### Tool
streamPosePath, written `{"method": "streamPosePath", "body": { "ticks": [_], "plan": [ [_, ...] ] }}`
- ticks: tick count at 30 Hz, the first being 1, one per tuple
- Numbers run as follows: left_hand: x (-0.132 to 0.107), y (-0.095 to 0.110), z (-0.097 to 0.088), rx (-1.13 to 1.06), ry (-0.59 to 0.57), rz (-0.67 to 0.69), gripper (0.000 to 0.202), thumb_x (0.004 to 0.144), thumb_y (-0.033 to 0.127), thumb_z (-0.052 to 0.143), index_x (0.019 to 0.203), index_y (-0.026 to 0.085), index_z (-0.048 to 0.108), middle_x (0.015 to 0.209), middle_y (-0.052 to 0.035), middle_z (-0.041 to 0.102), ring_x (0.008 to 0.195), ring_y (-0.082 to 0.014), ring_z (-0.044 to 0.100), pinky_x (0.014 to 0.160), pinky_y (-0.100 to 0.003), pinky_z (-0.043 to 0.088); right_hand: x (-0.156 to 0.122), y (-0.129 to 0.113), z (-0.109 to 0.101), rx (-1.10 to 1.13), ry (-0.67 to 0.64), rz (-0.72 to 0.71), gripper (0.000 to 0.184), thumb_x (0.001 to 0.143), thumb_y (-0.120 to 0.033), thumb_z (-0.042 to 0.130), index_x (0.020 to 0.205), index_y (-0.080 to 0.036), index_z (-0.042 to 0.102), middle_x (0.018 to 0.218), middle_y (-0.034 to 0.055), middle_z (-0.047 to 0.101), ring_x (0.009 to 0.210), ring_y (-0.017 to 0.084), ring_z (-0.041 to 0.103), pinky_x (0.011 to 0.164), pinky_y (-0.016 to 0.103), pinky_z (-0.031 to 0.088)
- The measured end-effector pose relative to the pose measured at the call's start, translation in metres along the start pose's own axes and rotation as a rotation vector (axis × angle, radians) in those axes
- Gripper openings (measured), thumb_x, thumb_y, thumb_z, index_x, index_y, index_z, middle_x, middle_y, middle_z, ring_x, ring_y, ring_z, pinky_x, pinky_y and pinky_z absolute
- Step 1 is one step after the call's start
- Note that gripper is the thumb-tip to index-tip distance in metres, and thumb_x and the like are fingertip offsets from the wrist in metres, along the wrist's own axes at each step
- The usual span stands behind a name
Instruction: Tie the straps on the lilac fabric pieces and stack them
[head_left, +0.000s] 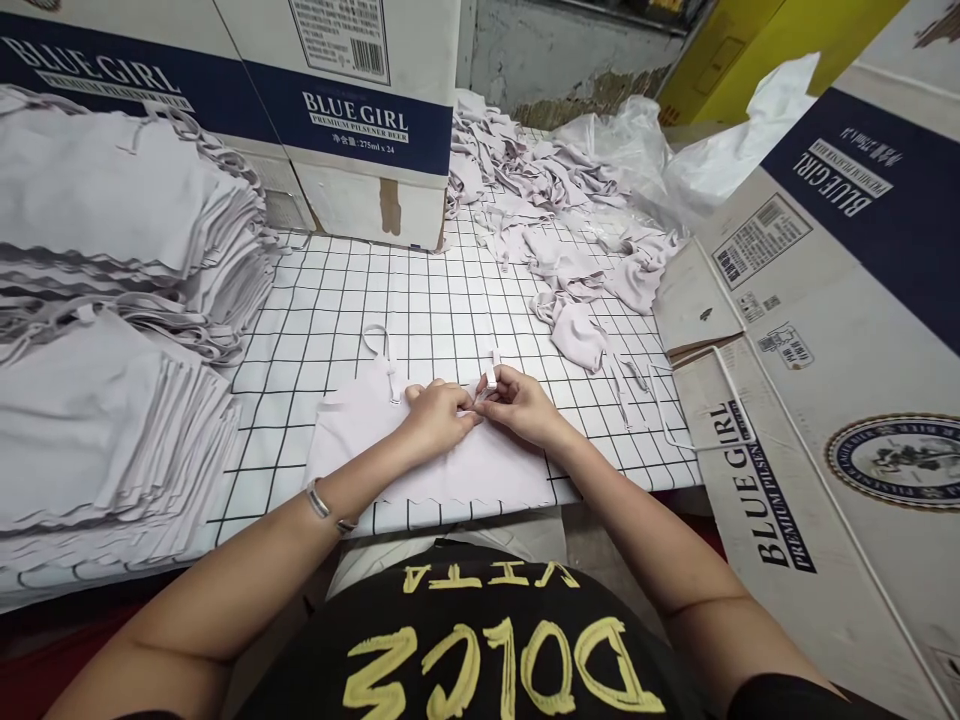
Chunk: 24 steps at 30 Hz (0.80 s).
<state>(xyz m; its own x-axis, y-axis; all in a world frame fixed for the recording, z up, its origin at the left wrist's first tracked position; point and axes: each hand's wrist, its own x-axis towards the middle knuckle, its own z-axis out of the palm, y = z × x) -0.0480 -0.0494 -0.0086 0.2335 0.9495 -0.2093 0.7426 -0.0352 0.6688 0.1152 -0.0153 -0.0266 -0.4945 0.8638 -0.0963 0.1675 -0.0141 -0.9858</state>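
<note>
A pale lilac fabric piece [420,455] with thin straps lies flat on the white grid-patterned table [420,300] in front of me. My left hand [437,415] rests curled on its upper edge, fingers pinched on the fabric. Touching it from the right, my right hand [521,403] pinches a small white strap end [492,377] at the same edge. One strap loop [379,345] lies loose to the upper left of the hands.
Tall stacks of folded pale fabric pieces [105,330] fill the left side. A loose heap of the same pieces [555,210] lies at the back right beside clear plastic bags [675,150]. Blue Girl cardboard boxes stand behind [352,120] and at right [840,350].
</note>
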Motion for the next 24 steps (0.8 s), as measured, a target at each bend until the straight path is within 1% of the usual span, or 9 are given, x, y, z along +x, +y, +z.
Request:
{"method": "streamPosePath", "body": {
  "ticks": [2, 5, 7, 9, 11, 14, 18, 21, 24],
  "plan": [
    [-0.01, -0.004, -0.009, 0.09, 0.029, 0.029, 0.017, 0.085, 0.036, 0.062, 0.09, 0.02, 0.066, 0.105, -0.0047, 0.068, 0.108, -0.0271, 0.052, 0.093, -0.047, 0.027, -0.006, -0.004, -0.007, -0.196, 0.195, 0.012, 0.031, 0.073, -0.041, 0.071, 0.087, -0.02, 0.053, 0.075, -0.0008, 0.06, 0.069, 0.014, 0.056, 0.065, 0.027, 0.043],
    [-0.049, -0.024, -0.032, 0.279, 0.256, -0.035, 0.04, 0.089, 0.047, 0.053, 0.117, 0.019, 0.057, 0.118, -0.011, 0.06, 0.112, -0.0309, 0.049, 0.094, -0.048, 0.03, -0.034, -0.017, -0.03, -0.64, 0.425, 0.12, 0.035, 0.075, -0.053, 0.067, 0.076, -0.021, 0.054, 0.064, -0.001, 0.057, 0.061, 0.015, 0.051, 0.058, 0.027, 0.036],
    [-0.084, -0.047, -0.044, 0.413, 0.399, -0.237, 0.047, 0.091, 0.053, 0.044, 0.118, 0.016, 0.054, 0.115, -0.0145, 0.058, 0.11, -0.0346, 0.05, 0.091, -0.05, 0.033, -0.06, -0.022, -0.04, -0.829, 0.369, 0.265, 0.042, 0.071, -0.058, 0.069, 0.068, -0.021, 0.052, 0.062, 0.0, 0.057, 0.058, 0.015, 0.049, 0.054, 0.027, 0.031],
    [-0.113, -0.071, -0.048, 0.509, 0.415, -0.423, 0.051, 0.089, 0.058, 0.041, 0.113, 0.015, 0.054, 0.112, -0.0171, 0.058, 0.107, -0.0381, 0.05, 0.087, -0.052, 0.036, -0.082, -0.021, -0.041, -0.9, 0.252, 0.348, 0.037, 0.071, -0.053, 0.069, 0.067, -0.021, 0.052, 0.065, 0.0007, 0.059, 0.058, 0.016, 0.05, 0.053, 0.026, 0.03],
    [-0.13, -0.088, -0.044, 0.526, 0.387, -0.501, 0.046, 0.087, 0.059, 0.041, 0.101, 0.017, 0.055, 0.107, -0.0163, 0.058, 0.104, -0.0385, 0.051, 0.083, -0.052, 0.038, -0.095, -0.017, -0.034, -0.9, 0.201, 0.339, 0.027, 0.077, -0.042, 0.063, 0.066, -0.021, 0.051, 0.066, 0.0003, 0.06, 0.059, 0.015, 0.049, 0.054, 0.026, 0.03],
    [-0.131, -0.094, -0.035, 0.366, 0.399, -0.447, 0.033, 0.087, 0.051, 0.043, 0.076, 0.02, 0.05, 0.089, -0.0093, 0.058, 0.093, -0.0317, 0.055, 0.078, -0.044, 0.04, -0.099, -0.014, -0.023, -0.685, 0.297, 0.309, 0.024, 0.082, -0.036, 0.055, 0.066, -0.02, 0.047, 0.062, -0.0012, 0.054, 0.057, 0.014, 0.047, 0.054, 0.025, 0.031],
    [-0.128, -0.073, -0.041, -0.42, 0.46, -0.397, 0.034, 0.077, 0.049, 0.061, 0.078, 0.022, 0.04, 0.067, 0.002, 0.054, 0.064, -0.0174, 0.056, 0.058, -0.026, 0.041, -0.1, -0.027, -0.017, 0.036, 0.35, 0.312, 0.032, 0.077, -0.047, 0.066, 0.085, -0.023, 0.045, 0.059, -0.0057, 0.049, 0.052, 0.011, 0.047, 0.051, 0.023, 0.038],
    [-0.136, -0.057, -0.064, -0.984, 0.347, -0.32, 0.045, 0.068, 0.04, 0.077, 0.089, 0.023, 0.041, 0.073, 0.0034, 0.06, 0.062, -0.0139, 0.06, 0.056, -0.023, 0.045, -0.098, -0.039, -0.012, 0.372, 0.211, 0.389, 0.049, 0.063, -0.036, 0.083, 0.097, -0.025, 0.049, 0.06, -0.0074, 0.052, 0.051, 0.009, 0.05, 0.048, 0.019, 0.042],
    [-0.143, -0.059, -0.111, -1.182, 0.266, -0.225, 0.043, 0.066, 0.026, 0.081, 0.094, 0.02, 0.049, 0.076, 0.0017, 0.062, 0.061, -0.0109, 0.06, 0.054, -0.02, 0.047, -0.067, -0.055, -0.008, 0.518, 0.137, 0.486, 0.049, 0.053, -0.024, 0.09, 0.091, -0.025, 0.058, 0.068, -0.0031, 0.058, 0.054, 0.009, 0.056, 0.047, 0.017, 0.05]
  ]
}}
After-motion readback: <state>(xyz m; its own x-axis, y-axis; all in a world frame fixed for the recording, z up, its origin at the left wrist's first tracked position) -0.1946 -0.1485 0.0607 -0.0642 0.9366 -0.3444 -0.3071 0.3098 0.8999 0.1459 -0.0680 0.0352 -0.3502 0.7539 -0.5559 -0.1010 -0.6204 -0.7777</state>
